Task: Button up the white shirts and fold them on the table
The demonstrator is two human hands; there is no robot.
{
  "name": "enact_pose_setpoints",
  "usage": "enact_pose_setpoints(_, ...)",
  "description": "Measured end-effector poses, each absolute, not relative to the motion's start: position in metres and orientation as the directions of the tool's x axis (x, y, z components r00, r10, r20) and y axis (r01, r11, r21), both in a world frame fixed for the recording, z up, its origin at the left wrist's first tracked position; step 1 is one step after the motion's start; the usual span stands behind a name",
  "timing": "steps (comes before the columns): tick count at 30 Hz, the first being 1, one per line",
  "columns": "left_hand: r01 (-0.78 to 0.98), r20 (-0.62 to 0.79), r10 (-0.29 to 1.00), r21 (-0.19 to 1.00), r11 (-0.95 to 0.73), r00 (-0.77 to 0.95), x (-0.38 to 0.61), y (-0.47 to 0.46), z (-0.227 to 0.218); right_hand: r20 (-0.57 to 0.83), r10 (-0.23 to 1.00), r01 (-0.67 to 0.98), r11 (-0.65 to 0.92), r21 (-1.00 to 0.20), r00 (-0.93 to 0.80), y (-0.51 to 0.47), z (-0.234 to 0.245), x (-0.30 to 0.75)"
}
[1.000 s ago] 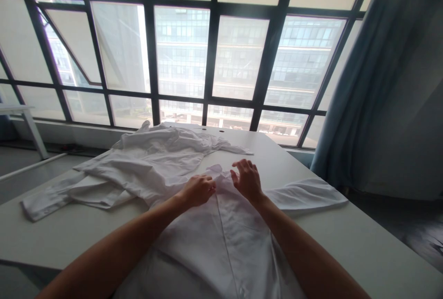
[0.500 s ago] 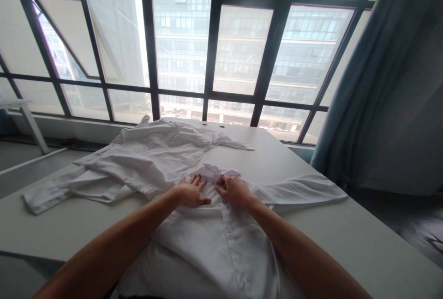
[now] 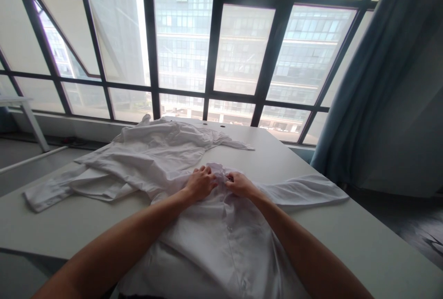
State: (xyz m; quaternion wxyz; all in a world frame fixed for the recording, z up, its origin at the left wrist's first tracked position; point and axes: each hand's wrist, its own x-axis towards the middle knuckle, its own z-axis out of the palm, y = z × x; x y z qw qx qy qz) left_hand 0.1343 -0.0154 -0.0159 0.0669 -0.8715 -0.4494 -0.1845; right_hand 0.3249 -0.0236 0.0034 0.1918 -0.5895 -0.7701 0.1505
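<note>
A white shirt (image 3: 200, 236) lies on the desk (image 3: 353, 239) right in front of the person, its long axis running away from the body: the lower part spreads beneath the forearms, and the collar (image 3: 216, 169) sits at the far end, where both hands are. The left hand (image 3: 201, 183) is at the collar's left side and the right hand (image 3: 240, 184) at its right, a narrow gap of cloth between them. The right thumb and fingers are closed on the collar's edge; the left fingers curl down over the cloth, though whether they pinch it I cannot tell. From that gap the button strip (image 3: 229, 227) runs back toward the person, slanting a little to the right, so its top is nearer the right hand. A sleeve (image 3: 304, 190) reaches out flat beyond the right wrist, roughly square to the shirt's length. On the other side the left hand is closer to a rumpled white heap (image 3: 166, 144) (more clothing, by the look of it), which spreads up and left toward the window (image 3: 183, 45); where heap and shirt meet, the border between them is hard to make out.
</note>
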Motion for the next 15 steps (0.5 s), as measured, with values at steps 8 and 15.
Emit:
enact_pose_setpoints(8, 0.807, 0.426, 0.737, 0.029, -0.59, 0.524, 0.137, -0.012, -0.015, 0.225, 0.955, 0.766, 0.29, -0.574, -0.192, -0.016, -0.008, 0.325)
enact_pose_setpoints(15, 0.814, 0.327, 0.793, 0.107, -0.571, 0.514, 0.142, -0.005, -0.019, 0.256, 0.929, 0.631, 0.37, -0.682, -0.268, -0.011, -0.012, 0.326)
